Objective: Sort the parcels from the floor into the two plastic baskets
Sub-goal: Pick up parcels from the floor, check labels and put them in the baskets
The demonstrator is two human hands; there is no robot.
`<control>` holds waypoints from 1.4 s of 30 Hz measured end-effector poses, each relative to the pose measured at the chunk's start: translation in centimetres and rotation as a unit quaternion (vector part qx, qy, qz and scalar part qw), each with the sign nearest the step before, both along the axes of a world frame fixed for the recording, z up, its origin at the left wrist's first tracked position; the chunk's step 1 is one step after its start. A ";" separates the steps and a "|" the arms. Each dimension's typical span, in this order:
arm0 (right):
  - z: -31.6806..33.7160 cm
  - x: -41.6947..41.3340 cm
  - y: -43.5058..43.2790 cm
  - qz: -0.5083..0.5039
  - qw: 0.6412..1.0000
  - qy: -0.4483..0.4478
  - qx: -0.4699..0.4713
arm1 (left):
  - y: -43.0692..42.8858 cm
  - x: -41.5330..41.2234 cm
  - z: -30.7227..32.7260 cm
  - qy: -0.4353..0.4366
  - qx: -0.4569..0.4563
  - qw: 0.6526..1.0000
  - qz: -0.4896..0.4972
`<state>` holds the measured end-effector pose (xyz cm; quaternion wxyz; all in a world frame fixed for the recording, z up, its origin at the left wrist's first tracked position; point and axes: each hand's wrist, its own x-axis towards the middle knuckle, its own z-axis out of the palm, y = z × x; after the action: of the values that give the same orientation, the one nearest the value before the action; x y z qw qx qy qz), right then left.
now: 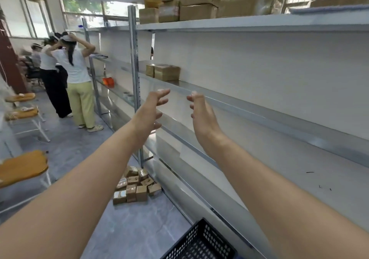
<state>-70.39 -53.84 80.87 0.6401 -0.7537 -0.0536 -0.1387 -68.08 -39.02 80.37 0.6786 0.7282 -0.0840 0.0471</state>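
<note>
Several small brown cardboard parcels [135,186] lie in a pile on the grey floor beside the foot of the metal shelving. A dark perforated plastic basket [201,240] shows at the bottom edge, cut off by the frame. Only this one basket is in view. Both my arms stretch forward at shelf height. My left hand [151,111] and my right hand [201,115] face each other, a hand's width apart, fingers relaxed and spread, holding nothing. Both hands are well above the parcels and the basket.
Long metal shelving [259,109] runs along the right, with cardboard boxes [165,72] on a middle shelf and more boxes [199,5] on top. Three people [73,75] stand further down the aisle at left. Stools with orange seats [22,166] line the left side.
</note>
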 end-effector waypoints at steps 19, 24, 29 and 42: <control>-6.1 21.2 31.1 0.007 0.994 0.104 -0.014 | 31.6 19.5 -7.7 0.107 -0.023 0.994 0.025; -10.8 28.3 34.7 0.022 0.988 0.155 -0.015 | 34.9 25.5 -12.6 0.157 -0.021 0.986 0.058; -15.9 37.5 36.6 0.056 0.979 0.197 0.000 | 36.9 33.2 -17.0 0.201 -0.012 0.975 0.089; -26.9 59.7 38.3 0.095 0.948 0.303 0.035 | 38.9 51.9 -26.9 0.321 0.018 0.936 0.142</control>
<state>-10.70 -15.58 53.96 0.6621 -0.7290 0.0766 0.1558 -16.19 -0.17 53.43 0.6425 0.7208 0.2422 -0.0948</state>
